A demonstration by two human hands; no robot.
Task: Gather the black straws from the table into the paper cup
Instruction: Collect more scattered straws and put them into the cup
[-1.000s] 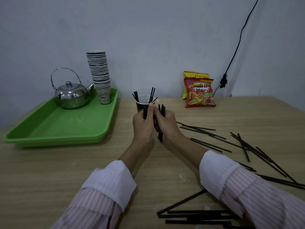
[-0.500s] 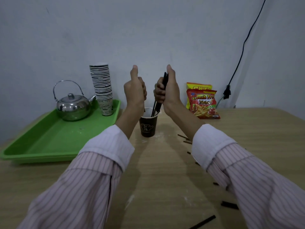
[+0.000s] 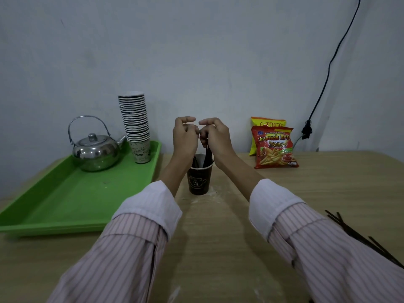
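Observation:
A dark paper cup [image 3: 200, 182] with a white rim stands on the wooden table, just right of the green tray. Several black straws [image 3: 207, 156] stand in it. My right hand [image 3: 216, 136] is right above the cup, its lower fingers closed on the tops of those straws. My left hand [image 3: 184, 136] hovers beside it, fingers loosely curled, nothing seen in them. One more straw leans in the cup behind my left wrist. Several loose black straws [image 3: 358, 235] lie on the table at the right, partly hidden by my right sleeve.
The green tray [image 3: 65, 204] on the left carries a steel kettle [image 3: 95, 152] and a tall stack of paper cups [image 3: 136, 127]. Two snack bags [image 3: 275, 147] lean on the wall at the back right. A black cable [image 3: 328, 68] hangs down the wall.
Both hands rose from the table with straws and came over the cup. The bundle in my right hand has gone down into the cup. My left hand has loosened.

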